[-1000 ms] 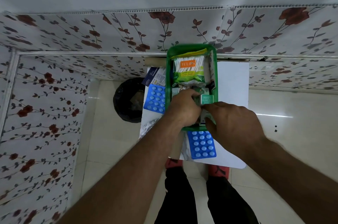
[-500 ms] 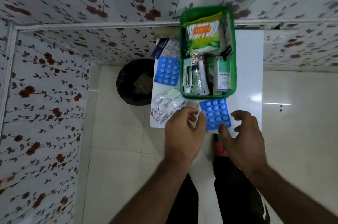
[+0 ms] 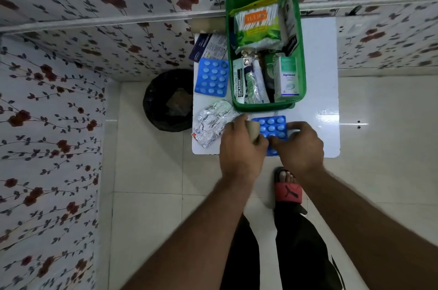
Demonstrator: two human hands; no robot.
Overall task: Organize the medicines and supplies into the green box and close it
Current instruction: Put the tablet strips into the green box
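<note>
The open green box (image 3: 302, 69) stands on a small white table (image 3: 317, 100) and holds a cotton bud pack, tubes and an Optibex carton (image 3: 288, 79). In front of it lies a blue blister strip (image 3: 272, 127); my right hand (image 3: 299, 147) pinches its near edge. My left hand (image 3: 241, 147) grips a beige tape roll (image 3: 253, 129) beside that strip. A silver foil strip (image 3: 213, 125) lies left of my left hand. A second blue blister strip (image 3: 211, 77) and a leaflet (image 3: 208, 47) rest left of the box.
A black waste bin (image 3: 168, 100) stands on the floor left of the table. A cardboard tube (image 3: 207, 24) lies at the table's back edge against the floral wall. My foot in a red sandal (image 3: 288, 186) is under the table's near edge.
Both hands left the box and came down to the table's near edge. My left hand closed on the tape roll and my right hand reached the blue strip.
</note>
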